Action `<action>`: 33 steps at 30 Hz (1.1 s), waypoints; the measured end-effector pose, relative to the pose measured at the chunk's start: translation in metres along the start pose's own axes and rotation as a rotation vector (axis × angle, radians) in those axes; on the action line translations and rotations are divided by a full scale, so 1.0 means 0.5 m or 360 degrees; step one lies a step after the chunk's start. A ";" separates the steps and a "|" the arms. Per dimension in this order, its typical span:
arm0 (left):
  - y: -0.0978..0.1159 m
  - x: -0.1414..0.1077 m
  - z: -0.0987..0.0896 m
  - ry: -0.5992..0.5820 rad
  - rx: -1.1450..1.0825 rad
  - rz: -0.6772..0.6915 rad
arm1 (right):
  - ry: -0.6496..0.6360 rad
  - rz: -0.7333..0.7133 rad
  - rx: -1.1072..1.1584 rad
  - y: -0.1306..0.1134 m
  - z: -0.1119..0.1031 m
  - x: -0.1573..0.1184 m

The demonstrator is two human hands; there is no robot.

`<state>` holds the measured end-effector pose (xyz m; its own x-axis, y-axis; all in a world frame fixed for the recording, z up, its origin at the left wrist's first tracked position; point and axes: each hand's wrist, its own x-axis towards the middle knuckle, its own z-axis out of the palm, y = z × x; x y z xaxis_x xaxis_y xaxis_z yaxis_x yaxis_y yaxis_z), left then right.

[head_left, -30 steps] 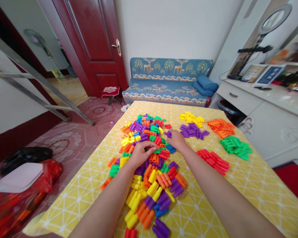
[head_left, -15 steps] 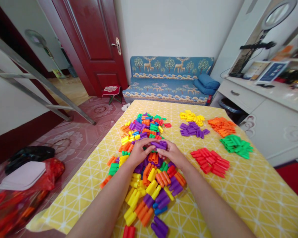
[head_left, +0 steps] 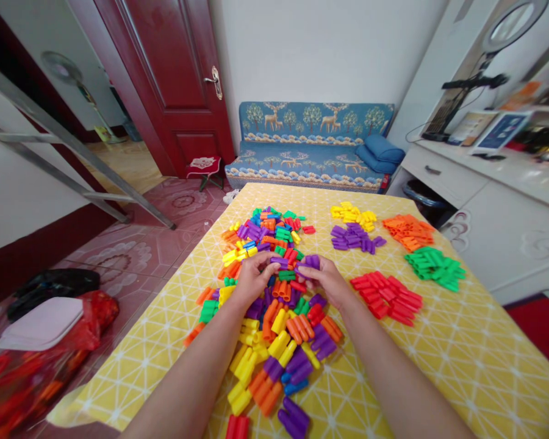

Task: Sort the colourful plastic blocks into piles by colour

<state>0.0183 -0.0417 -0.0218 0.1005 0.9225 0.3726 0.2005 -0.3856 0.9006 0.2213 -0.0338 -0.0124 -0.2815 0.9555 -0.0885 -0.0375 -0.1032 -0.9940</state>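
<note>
Over the mixed heap of plastic building blocks [head_left: 281,292], both of my hands are closed. My left hand [head_left: 255,277] pinches a purple block [head_left: 280,263] between thumb and fingers. Just to its right, my right hand [head_left: 322,277] grips purple blocks [head_left: 311,262]; how many is partly hidden by the fingers. A small gap separates the two hands, with red and green blocks showing in it. The heap's bullet-shaped tubes, joined side by side, are orange, yellow, purple, green, red and blue.
Single-colour piles lie on the right of the yellow table [head_left: 370,378]: yellow [head_left: 353,213], purple [head_left: 357,238], orange [head_left: 408,231], green [head_left: 434,268] and red [head_left: 387,297]. Behind the table stands a blue sofa [head_left: 311,152]; a white cabinet [head_left: 498,213] is at the right.
My hands have moved apart. The purple blocks that were together between them are now separate, one in the left hand and the rest in the right.
</note>
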 end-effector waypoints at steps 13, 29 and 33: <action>-0.004 0.003 0.001 -0.0033 0.0143 0.0038 | 0.0380 -0.0591 -0.1225 0.029 0.006 0.014; -0.002 0.000 0.002 0.0020 0.0122 0.0016 | 0.0209 -0.0933 -0.1286 0.016 0.013 0.006; 0.003 0.000 0.002 0.0036 0.0079 0.0004 | 0.0188 -0.0962 -0.1273 0.021 0.011 0.011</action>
<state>0.0196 -0.0425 -0.0206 0.0789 0.9214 0.3806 0.2482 -0.3879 0.8876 0.2141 -0.0311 -0.0228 -0.3297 0.8119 0.4817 0.5239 0.5818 -0.6221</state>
